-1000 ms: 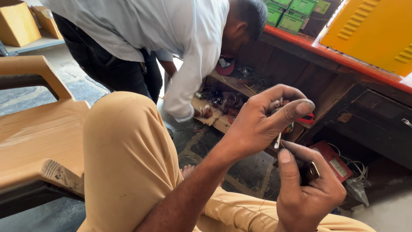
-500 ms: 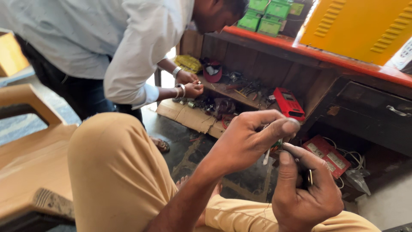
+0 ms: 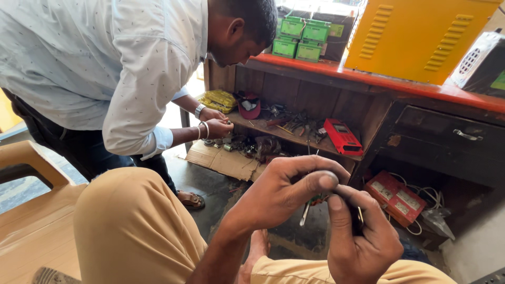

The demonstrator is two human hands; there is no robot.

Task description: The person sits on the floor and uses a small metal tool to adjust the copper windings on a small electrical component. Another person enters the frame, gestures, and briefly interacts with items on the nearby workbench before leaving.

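Note:
My left hand (image 3: 286, 189) and my right hand (image 3: 363, 239) meet above my raised knee in tan trousers (image 3: 131, 226). The left fingers pinch a thin metal tool shaft (image 3: 305, 213) that hangs down between the hands. The right hand is closed around a small dark part (image 3: 360, 216), its thumb touching the left fingertips. A bit of red and green (image 3: 317, 199) shows between the fingers; what it is cannot be made out.
A co-worker in a pale shirt (image 3: 105, 68) bends over on the left, both hands (image 3: 214, 126) at a cluttered wooden shelf (image 3: 273, 131). On the shelf lies a red meter (image 3: 342, 137). A yellow metal cabinet (image 3: 415, 31) stands above, a red socket box (image 3: 397, 192) below, a wooden chair (image 3: 31, 210) at left.
The view has swung up and left, so my hands sit lower in frame. My fingertips have closed together over the small part. The co-worker has reached both hands to the shelf.

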